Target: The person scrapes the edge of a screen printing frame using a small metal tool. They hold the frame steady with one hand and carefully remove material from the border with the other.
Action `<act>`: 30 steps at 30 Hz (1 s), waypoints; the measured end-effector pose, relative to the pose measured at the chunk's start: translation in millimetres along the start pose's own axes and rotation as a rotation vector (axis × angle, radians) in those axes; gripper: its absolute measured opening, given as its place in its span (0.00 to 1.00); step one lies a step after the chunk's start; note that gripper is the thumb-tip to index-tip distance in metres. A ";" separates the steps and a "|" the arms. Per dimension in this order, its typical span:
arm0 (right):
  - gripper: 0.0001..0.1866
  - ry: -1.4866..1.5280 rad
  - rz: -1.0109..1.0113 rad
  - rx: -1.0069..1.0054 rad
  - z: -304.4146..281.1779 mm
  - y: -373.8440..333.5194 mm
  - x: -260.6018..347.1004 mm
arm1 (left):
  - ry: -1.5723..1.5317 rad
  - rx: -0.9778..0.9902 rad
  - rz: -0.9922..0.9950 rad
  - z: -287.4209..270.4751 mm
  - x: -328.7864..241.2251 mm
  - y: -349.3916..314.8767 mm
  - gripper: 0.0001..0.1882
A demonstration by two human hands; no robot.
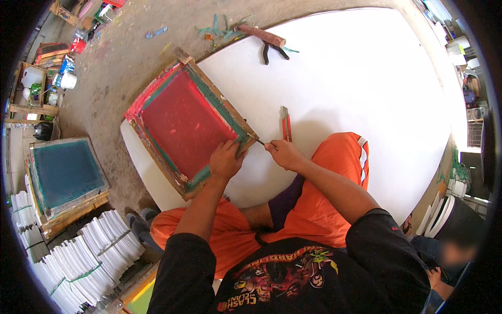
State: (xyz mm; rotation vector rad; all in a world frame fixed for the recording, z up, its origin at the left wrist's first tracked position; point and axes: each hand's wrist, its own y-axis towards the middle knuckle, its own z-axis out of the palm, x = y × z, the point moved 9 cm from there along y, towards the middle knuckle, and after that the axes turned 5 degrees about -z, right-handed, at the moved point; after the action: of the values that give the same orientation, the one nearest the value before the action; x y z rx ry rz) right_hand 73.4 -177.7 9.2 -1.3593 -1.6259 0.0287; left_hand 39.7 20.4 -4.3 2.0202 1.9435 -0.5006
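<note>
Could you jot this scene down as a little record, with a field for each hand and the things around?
Left hand: on the near edge of the red screen
Right hand: holding a thin tool, tip at the screen's corner
Screen: wood-framed, partly on the white board
Nearby: red cutter, blade pointing away from the person
Far edge: brown stick
Left side: dark screen, paper-like stacks

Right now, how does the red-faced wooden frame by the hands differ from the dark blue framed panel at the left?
The red-faced wooden frame has green bands around its red centre; the dark blue framed panel is edged in teal. The left hand touches the red-faced wooden frame; none touches the dark blue framed panel. Both look rectangular.
</note>
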 end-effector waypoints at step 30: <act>0.24 0.920 0.351 0.372 46.4 -5.7 -42.5 | 0.013 0.095 -0.052 5.5 4.7 0.1 0.27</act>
State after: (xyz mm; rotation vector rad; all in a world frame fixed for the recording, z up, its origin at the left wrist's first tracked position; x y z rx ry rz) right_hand 33.7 -187.5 -39.0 -1.0968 -0.5722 -0.0744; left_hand 39.7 22.2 -11.3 2.0391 2.0201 -0.6043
